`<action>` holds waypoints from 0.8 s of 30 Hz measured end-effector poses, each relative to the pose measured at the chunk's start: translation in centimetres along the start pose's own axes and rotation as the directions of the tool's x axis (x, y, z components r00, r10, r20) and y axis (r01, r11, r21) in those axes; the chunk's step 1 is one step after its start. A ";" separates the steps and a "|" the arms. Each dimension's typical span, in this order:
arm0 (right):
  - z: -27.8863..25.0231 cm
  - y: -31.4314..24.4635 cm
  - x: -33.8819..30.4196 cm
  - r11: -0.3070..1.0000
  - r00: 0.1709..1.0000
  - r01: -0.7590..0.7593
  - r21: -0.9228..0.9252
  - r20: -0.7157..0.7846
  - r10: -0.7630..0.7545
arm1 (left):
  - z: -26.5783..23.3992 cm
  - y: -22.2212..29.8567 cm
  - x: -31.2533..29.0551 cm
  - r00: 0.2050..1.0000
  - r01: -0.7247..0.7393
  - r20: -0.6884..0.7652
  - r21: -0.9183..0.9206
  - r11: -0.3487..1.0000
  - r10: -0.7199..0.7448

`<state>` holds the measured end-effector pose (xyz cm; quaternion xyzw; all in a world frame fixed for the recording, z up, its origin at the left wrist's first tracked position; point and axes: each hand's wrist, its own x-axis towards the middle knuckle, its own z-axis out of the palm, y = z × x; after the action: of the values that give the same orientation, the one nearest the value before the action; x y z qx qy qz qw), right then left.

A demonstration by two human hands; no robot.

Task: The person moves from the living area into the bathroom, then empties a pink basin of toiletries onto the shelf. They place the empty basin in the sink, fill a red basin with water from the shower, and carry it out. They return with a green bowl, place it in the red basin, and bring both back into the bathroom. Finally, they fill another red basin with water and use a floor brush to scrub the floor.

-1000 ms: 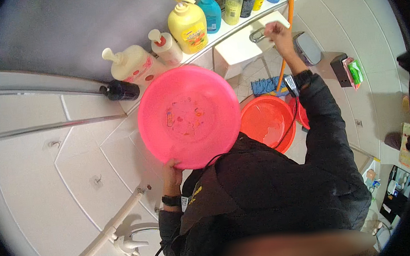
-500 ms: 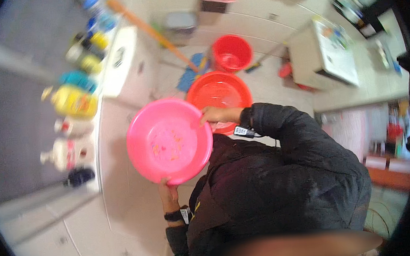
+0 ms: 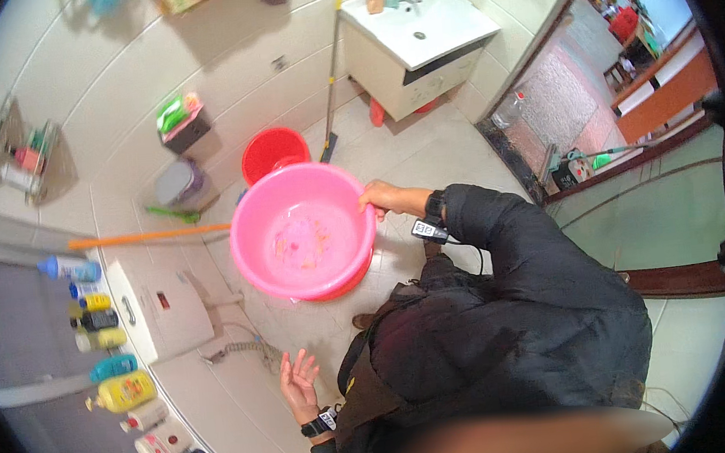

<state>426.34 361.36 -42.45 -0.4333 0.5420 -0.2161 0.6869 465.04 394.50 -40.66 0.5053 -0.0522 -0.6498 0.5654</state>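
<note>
Head view: the right hand (image 3: 384,199) clamps the rim of a pink basin (image 3: 303,206); the left hand (image 3: 299,385) is apart from it, holding nothing
The pink basin lies just left of the right hand and ahead of the left hand, whose fingers are spread. Beneath it shows a red basin (image 3: 352,285); whether they touch cannot be told. Held at one edge, something so wide would probably tip, so a firm pinch and level wrist should help; the left hand would best support the opposite rim, clear of the orange pole (image 3: 150,237) beyond
</note>
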 end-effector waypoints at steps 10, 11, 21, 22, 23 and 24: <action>-37.4 -3.9 -8.9 0.964 0.824 0.151 0.220 -0.567 0.001 | 17.5 -6.0 6.7 0.994 0.107 -0.015 0.312 0.944 -0.108; -40.0 -4.6 -9.2 0.949 0.786 0.184 0.255 -0.618 0.014 | 19.0 -6.7 7.8 0.991 0.131 -0.027 0.346 0.929 -0.130; -57.5 -12.1 -4.1 0.841 0.578 0.428 0.331 -0.816 0.027 | 31.0 -3.9 20.0 0.987 0.115 0.057 0.394 0.912 -0.149; -58.9 -12.9 -3.2 0.844 0.577 0.417 0.338 -0.816 0.042 | 32.2 -2.7 21.6 0.991 0.094 0.054 0.390 0.916 -0.124; -60.2 -13.5 -2.5 0.845 0.584 0.409 0.344 -0.810 0.047 | 33.2 -1.7 23.2 0.994 0.075 0.045 0.397 0.915 -0.102; -61.1 -14.0 -1.6 0.849 0.573 0.393 0.353 -0.816 0.074 | 34.1 -0.5 24.8 0.996 0.041 0.053 0.416 0.908 -0.069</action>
<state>371.31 333.15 -32.22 -0.1439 0.6740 -0.5837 0.4293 444.02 357.97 -39.27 0.5932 -0.1934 -0.6560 0.4247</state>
